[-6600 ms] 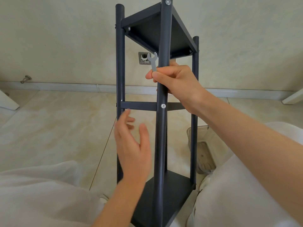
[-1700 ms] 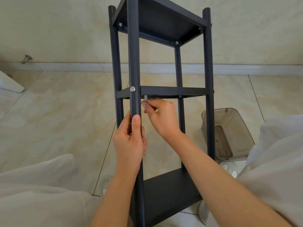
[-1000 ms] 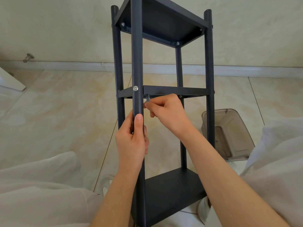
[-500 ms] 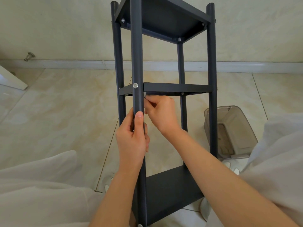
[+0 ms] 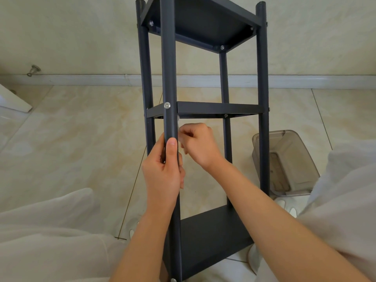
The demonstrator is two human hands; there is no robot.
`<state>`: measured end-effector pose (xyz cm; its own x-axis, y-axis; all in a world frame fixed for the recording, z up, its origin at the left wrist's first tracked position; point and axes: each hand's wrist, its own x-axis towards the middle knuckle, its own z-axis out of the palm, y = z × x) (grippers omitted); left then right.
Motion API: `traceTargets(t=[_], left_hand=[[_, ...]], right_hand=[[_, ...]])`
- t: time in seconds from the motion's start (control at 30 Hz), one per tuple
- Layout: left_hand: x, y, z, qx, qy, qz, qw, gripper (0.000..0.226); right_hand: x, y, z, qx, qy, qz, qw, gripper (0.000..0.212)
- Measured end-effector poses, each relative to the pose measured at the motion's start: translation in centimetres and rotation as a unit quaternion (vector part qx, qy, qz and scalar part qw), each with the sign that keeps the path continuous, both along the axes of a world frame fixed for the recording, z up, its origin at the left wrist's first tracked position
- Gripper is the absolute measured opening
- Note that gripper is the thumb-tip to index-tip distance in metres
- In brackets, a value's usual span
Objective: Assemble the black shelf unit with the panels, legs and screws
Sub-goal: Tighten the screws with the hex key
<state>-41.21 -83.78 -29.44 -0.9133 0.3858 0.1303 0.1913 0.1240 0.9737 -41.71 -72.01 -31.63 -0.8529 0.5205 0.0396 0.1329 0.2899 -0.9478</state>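
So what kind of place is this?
Likely a room in a home: tiled floor, plain wall with skirting, and a shelf being assembled on it.

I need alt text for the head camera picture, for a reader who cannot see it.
A person's left hand grips the front leg of an upright black shelf unit, while the right hand holds a small silver tool just under the middle shelf. A clear plastic bin stands on the tiled floor to the right.
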Motion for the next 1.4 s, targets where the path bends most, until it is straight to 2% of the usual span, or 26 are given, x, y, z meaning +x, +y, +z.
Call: traceTargets(t=[0.27,0.6,0.73,0.83,1.03,1.27,1.4], left_hand=[[0.0,0.0,0.0,-0.01,0.012,0.002,1.0,0.031],[0.2,-0.1,-0.1,0.004,-0.006,0.0,1.0,0.046],[0.2,-0.1,-0.1,0.006,-0.006,0.001,1.0,0.042],[0.2,-0.1,-0.1,0.008,-0.01,0.002,1.0,0.043],[0.1,0.0,0.1,0.007,-0.006,0.0,1.0,0.046],[-0.1,0.1,0.0,0.002,0.001,-0.002,1.0,0.048],[0.0,0.1,0.0,0.002,0.002,-0.005,1.0,0.043]], right_hand=[[2.0,0.2,1.2,-0.066,0.001,-0.031,0.997,0.029],[2.3,0.4,3.2,-0.065,0.021,-0.035,0.997,0.024],[2.3,0.6,3.2,-0.055,0.021,-0.025,0.998,0.029],[2.1,0.8,3.0,-0.041,0.02,-0.026,0.999,0.041],[1.5,0.8,2.7,-0.014,0.01,-0.033,0.999,0.021],[0.5,0.3,1.1,0.053,0.048,-0.054,0.996,0.019],[0.1,-0.4,-0.1,0.14,0.104,-0.107,0.979,0.019]])
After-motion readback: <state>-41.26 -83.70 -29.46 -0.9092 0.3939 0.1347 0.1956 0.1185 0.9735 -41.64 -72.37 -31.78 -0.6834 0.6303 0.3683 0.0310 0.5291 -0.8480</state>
